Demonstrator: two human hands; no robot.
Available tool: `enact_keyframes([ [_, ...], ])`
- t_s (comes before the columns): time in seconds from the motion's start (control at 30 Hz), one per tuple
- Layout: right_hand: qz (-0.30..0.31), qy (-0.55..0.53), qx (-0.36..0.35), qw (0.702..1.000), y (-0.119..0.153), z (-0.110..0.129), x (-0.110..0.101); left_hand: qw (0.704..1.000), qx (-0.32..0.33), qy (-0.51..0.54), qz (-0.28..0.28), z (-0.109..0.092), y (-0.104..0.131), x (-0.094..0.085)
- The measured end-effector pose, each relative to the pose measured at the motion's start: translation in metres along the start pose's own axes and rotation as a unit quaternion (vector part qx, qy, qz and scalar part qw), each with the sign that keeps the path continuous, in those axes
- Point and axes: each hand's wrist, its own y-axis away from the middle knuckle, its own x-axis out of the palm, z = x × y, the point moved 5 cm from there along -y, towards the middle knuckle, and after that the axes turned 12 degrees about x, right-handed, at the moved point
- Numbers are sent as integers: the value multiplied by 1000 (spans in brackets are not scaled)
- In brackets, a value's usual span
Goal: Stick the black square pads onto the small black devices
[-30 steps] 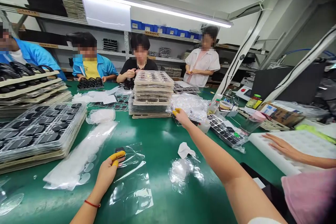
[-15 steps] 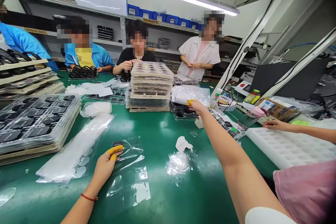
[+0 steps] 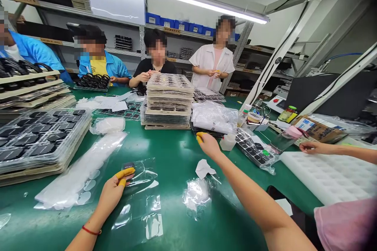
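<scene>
Yellow finger cots cover fingertips on both hands. My left hand [image 3: 113,190] pinches a small dark square piece [image 3: 129,165] lying against a clear plastic film [image 3: 145,172] on the green table. Over the table in the middle, my right hand [image 3: 209,147] has its fingers drawn together; anything inside them is too small to make out. Just beyond it is a clear plastic bag with white contents [image 3: 213,117], on top of dark trays. Crumpled clear film [image 3: 196,194] and a torn white paper piece [image 3: 204,168] lie between my hands.
At left stand stacked clear trays of black parts [image 3: 44,133], beside a bag of white round sheets [image 3: 85,168]. A tall tray stack [image 3: 169,102] stands mid-table. White foam [image 3: 330,176] lies at right, under a co-worker's hand [image 3: 315,147]. Several people are across the table.
My right hand has drawn back toward me and left, off the plastic bag. My left hand stays on the dark piece and film. The view has shifted slightly.
</scene>
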Motion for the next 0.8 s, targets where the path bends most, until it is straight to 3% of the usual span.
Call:
enact_keyframes([
  [0.1, 47, 79, -5, 996, 44, -8, 35, 1000, -2, -7, 1, -2, 1, -1],
  [0.2, 73, 127, -1, 989, 65, -29, 51, 1000, 4, -7, 4, -5, 1, -1],
  [0.27, 78, 139, 0, 987, 65, -46, 48, 1000, 6, 7, 0, -8, 3, 0],
  [0.47, 27, 154, 41, 987, 55, -85, 7, 998, 8, 49, -41, -22, 13, 5],
  [0.53, 54, 142, 7, 988, 64, -80, 7, 998, 5, 44, -41, -24, 14, 7],
  [0.67, 203, 116, -104, 967, 100, -49, 26, 999, 4, 35, -41, -22, 13, 9],
  [0.8, 273, 159, -104, 943, 123, -33, 36, 999, 24, -1, -49, -25, 12, 1],
])
